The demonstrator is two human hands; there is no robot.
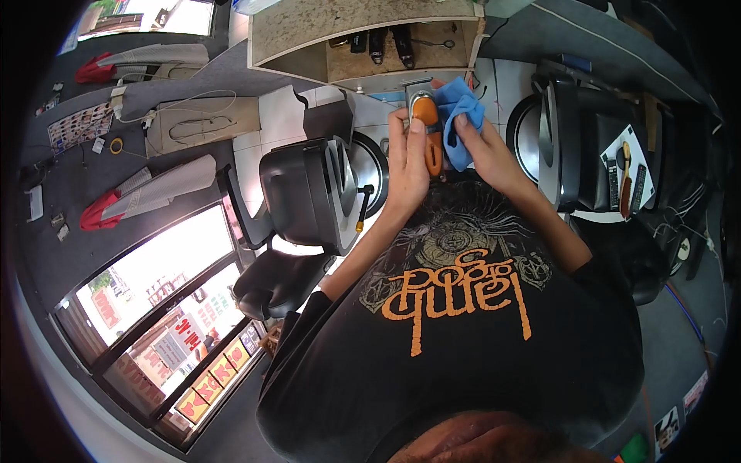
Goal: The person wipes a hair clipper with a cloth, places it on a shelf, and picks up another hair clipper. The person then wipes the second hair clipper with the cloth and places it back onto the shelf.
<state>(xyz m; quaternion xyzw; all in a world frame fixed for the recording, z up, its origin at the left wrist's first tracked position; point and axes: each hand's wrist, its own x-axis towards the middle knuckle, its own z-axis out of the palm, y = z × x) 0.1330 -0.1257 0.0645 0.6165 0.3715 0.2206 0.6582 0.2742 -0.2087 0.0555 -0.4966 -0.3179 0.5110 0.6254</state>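
Observation:
An orange and black hair clipper [433,150] is held upright in front of the chest, its metal blade end pointing away. My left hand [407,158] is wrapped round its side, with the thumb on the orange part near the blade. In my right hand [492,151] is a crumpled blue cloth [460,116], gripped between thumb and fingers. The cloth lies against the clipper's right side near the blade. Part of the fingers of my right hand is hidden behind the cloth.
Beyond the hands, an open shelf [309,58] holds several black tools and scissors [436,43]. Black barber chairs stand at left [297,193] and right [594,147]. A brush [626,162] lies on a white sheet on the right chair. Windows are at lower left.

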